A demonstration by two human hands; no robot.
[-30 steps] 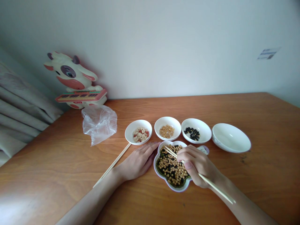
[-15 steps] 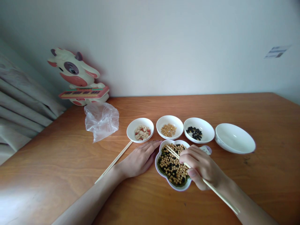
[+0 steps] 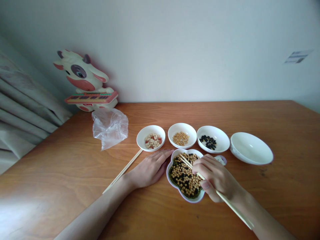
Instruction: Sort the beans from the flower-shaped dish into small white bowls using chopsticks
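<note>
- Barely changed from the earlier frames: both hands posed alike, view drifted slightly.
- Left hand (image 3: 148, 170) open, palm down, holding nothing, fingertips just beside the flower-shaped white dish (image 3: 175, 192).
- Right hand (image 3: 216, 176) curled around chopsticks (image 3: 233, 210), tips over the mixed beans (image 3: 183, 176).
- Dish sits mid-worktop (image 3: 62, 166), heaped with them.

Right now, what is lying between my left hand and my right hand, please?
In the head view, a white scalloped dish of soybeans and dark beans lies between your left hand and right hand; the chopsticks reach into it.
</note>
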